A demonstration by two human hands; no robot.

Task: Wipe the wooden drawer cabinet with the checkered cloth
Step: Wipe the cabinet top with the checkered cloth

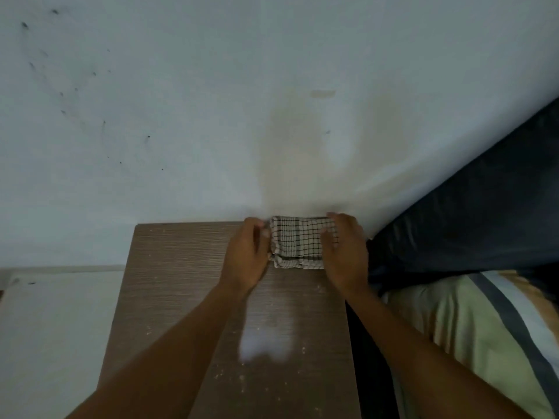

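Left hand (pixel 246 255) and right hand (pixel 344 252) are closed on the folded cloth (pixel 298 241); the cabinet (pixel 181 297) top is seen still dusty, largely unwiped.

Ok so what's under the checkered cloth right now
The folded checkered cloth lies on the wooden cabinet top, at its far edge by the wall, between the left hand and right hand. The wood directly beneath is covered, so any dust there can't be seen.

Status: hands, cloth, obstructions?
Both hands, left and right, on folded checkered cloth. Cloth at cabinet top back edge. Nothing blocking.
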